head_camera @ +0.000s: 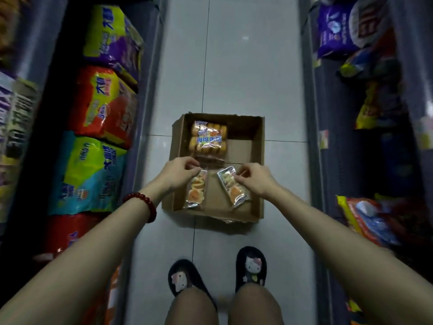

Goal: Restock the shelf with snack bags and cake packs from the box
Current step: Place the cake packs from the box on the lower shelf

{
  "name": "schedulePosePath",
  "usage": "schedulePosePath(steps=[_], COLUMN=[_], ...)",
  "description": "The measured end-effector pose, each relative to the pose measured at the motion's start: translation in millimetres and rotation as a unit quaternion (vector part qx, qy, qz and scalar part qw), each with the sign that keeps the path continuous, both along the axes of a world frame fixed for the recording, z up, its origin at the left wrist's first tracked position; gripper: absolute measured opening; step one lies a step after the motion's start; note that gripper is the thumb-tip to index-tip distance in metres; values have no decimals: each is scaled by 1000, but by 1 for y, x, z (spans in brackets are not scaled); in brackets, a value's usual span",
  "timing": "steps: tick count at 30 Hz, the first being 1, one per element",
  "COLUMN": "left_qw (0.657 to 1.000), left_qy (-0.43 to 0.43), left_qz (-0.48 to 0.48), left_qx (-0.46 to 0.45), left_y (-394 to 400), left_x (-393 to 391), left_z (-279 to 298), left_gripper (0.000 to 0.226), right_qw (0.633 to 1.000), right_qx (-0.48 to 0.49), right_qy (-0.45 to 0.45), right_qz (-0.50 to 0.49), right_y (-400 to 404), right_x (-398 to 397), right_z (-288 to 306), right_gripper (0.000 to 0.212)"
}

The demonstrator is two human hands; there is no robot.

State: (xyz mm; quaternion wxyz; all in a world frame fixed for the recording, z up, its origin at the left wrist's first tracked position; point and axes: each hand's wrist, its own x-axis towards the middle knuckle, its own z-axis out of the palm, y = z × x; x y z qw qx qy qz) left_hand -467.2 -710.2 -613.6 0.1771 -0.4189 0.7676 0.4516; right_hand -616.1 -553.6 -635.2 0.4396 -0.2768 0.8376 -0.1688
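The cake pack (209, 137) in the box reads "海绵蛋糕".

- An open cardboard box (248, 137) sits on the tiled floor (234, 55) of a narrow aisle.
- The left hand (179, 171) pinches the top edge of one clear cake pack (196, 191); the right hand (254, 179) pinches another cake pack (233, 190).
- A larger bag of cakes (209, 137) lies in the box's far left corner.
- Snack bags (103, 102) fill the left shelf.
- A red bead bracelet (143, 204) circles the left wrist.
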Motion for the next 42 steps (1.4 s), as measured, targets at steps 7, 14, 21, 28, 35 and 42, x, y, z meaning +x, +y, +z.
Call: schedulePosePath(steps=[7,14,21,28,35,42], left_qw=[998,997,988,982,973,943], left_qy=[18,18,48,34,36,110], left_qz=[48,58,123,180,227,272], left_qx=[24,-40,-86,-53,30,155], left_y=[-9,3,23,17,21,21], left_x=[13,17,23,21,17,22], left_z=[-147,-254,-298,-305,-299,-297], left_gripper=[46,59,77,88,57,52], right_qw=[1000,996,986,976,965,956], right_qx=[-21,-59,-44,14,-30,-108], right_qy=[12,34,78,37,-1,-10], right_qz=[-12,-48,-140,-214,-261,-272], right_y=[-16,-17,-7,-4,-5,-1], right_x=[13,25,23,21,30,31], right_z=[-137,-227,-271,-290,-294,-283], right_gripper=[37,45,69,64,50,30])
